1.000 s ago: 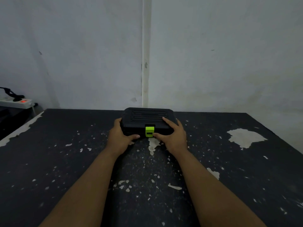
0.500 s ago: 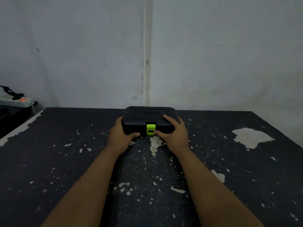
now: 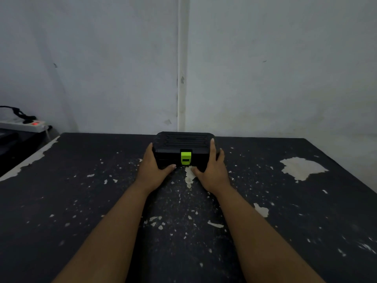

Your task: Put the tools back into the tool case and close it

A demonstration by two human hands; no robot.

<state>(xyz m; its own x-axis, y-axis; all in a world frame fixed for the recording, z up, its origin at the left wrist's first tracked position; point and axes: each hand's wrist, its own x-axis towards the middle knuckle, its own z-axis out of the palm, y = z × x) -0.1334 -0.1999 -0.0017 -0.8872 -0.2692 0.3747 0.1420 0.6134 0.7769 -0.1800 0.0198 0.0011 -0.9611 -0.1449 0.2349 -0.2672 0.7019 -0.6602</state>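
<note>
head | tool case (image 3: 183, 142) shut, green latch (image 3: 186, 158) | left hand (image 3: 153, 170) + right hand (image 3: 212, 170) clasp its ends | no legible text

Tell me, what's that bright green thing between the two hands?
That is the green latch on the front of the black tool case, seen in the head view between the left hand and right hand.

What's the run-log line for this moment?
tool case: lid down, green latch flat at front | left hand: on left side | right hand: on right side | table: no loose tools in view
</note>
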